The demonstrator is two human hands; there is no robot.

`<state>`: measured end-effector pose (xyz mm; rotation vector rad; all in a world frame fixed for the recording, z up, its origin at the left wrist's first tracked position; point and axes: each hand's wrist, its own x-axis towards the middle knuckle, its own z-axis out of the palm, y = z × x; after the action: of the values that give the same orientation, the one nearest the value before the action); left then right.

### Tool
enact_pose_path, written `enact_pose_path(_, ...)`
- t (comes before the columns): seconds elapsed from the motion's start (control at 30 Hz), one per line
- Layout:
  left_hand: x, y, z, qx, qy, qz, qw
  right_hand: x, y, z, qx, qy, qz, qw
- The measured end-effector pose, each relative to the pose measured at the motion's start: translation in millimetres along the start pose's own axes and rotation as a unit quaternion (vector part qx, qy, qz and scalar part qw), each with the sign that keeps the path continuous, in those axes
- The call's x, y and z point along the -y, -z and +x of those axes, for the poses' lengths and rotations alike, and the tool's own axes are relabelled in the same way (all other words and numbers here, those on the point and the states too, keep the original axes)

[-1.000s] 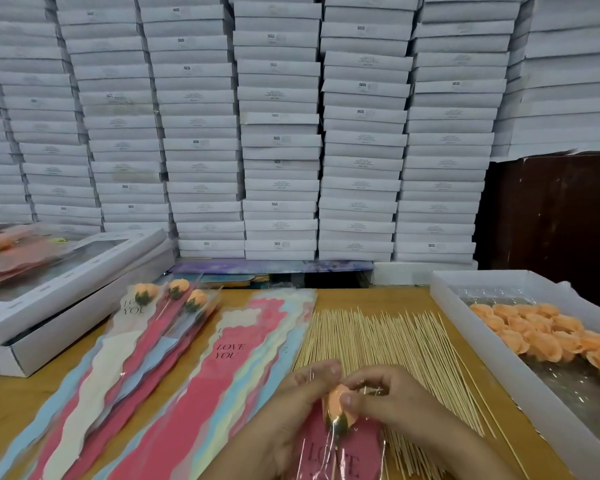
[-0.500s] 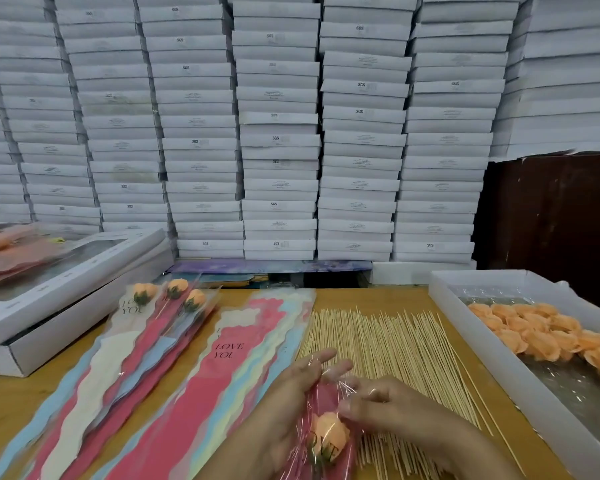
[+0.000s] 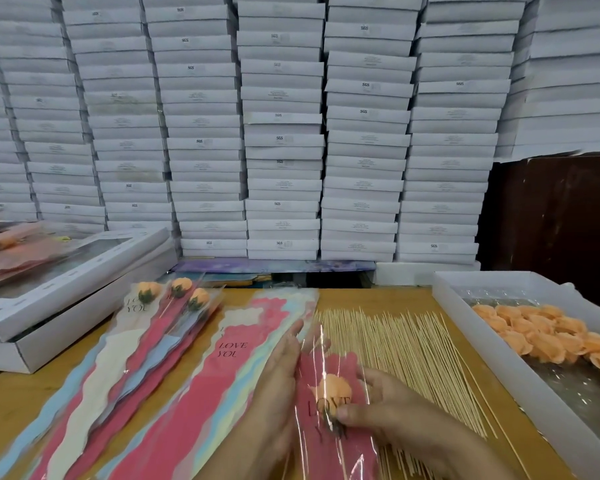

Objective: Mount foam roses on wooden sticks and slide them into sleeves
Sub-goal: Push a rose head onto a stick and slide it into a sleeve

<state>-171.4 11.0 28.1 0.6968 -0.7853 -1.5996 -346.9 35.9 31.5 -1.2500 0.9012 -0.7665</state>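
Rose [image 3: 334,391] slid deeper into sleeve [image 3: 329,441]; left hand [image 3: 281,379] flat, fingers straight; right hand [image 3: 392,414] fingers pinching rose base.

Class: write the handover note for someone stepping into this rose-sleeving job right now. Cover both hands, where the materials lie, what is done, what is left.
Left hand: flat, fingers straight, steadying the pink sleeve.
Right hand: pinching the rose at its base, through the film, it seems.
Sticks lie beside the sleeve; loose roses in the right tray; empty sleeves at left.
Done: three sleeved roses.
Left: seat this one, then repeat.
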Motion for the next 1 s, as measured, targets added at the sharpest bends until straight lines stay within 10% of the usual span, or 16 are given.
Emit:
enact_pose_path(0.33, 12.5, -3.1, -20.1, 0.154, 0.204, 0.211, 0.944, -1.5, 17.4, 7.4, -0.275, 0.13, 0.071, 0.95)
enact_pose_path(0.6, 13.6, -3.6, -15.3, 0.134, 0.138, 0.202, 0.96, -7.2, 15.8, 8.8, -0.188, 0.058, 0.023, 0.98)
enact_pose_path(1.0, 14.0, -4.1, -14.8, 0.162, 0.167, 0.285, 0.93, -6.0, 25.5, 10.5, -0.277, 0.088, 0.052, 0.955)
